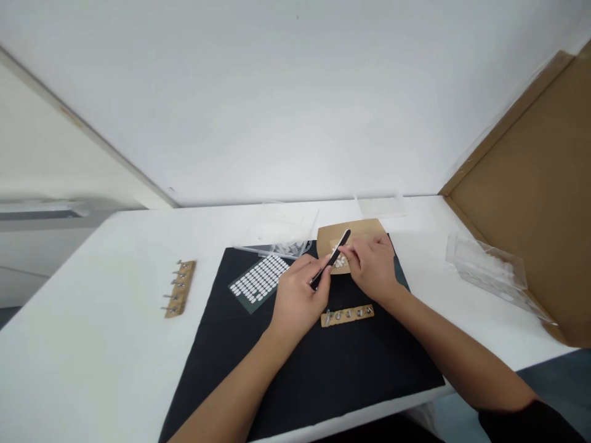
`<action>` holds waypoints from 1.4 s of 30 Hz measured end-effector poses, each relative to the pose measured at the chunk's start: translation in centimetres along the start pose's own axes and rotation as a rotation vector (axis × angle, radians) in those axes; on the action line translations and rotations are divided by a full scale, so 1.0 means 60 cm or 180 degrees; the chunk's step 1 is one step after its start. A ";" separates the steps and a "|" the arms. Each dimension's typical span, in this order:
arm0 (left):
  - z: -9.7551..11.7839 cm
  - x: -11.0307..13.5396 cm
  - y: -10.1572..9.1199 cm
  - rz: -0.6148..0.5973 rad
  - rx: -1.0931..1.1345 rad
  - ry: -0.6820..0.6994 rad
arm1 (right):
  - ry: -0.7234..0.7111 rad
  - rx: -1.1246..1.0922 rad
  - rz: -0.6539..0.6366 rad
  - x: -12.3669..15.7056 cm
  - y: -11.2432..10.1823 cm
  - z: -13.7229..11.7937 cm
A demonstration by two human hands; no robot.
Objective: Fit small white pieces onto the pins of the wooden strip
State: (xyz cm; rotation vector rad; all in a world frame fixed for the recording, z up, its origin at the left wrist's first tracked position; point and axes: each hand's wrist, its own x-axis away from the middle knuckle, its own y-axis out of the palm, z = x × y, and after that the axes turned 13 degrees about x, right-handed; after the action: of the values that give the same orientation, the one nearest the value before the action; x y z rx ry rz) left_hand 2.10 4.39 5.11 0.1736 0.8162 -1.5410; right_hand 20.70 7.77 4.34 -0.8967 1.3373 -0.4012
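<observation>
**black strip in hand above brown card**

left hand [300, 289] is gripping a slim black-and-white strip [340, 244], thumb and fingers pressing together on its lower end. strip is slanting up and rightward, over a brown card [327, 232] bearing small white pieces [340, 261]. right hand [373, 261] is sitting beside the strip's upper half, fingers curled; whether the tips are meeting, or on what, cannot tell.

markings: a dark sheet [259, 282] is showing rows of plain white ovals; anything finer is too small to read.

edges: black mat [351, 375] is lying with its near edge close along the table's front edge. a clip-bearing strip [348, 315] is resting on it, below the hands. white tabletop [124, 320] is stretching between the mat and a second clip-bearing strip [180, 289]. clear box [484, 261] is standing well right.
</observation>
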 end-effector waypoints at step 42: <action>0.019 -0.030 -0.072 -0.1682 0.1826 -0.0965 | -0.1735 -0.0622 0.0556 0.062 -0.065 0.013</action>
State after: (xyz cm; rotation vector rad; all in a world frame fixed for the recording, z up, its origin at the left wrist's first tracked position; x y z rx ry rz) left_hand -1.16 4.86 8.64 0.1403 0.1587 -2.2138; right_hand 23.19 2.96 4.77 -0.9555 0.9458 0.1124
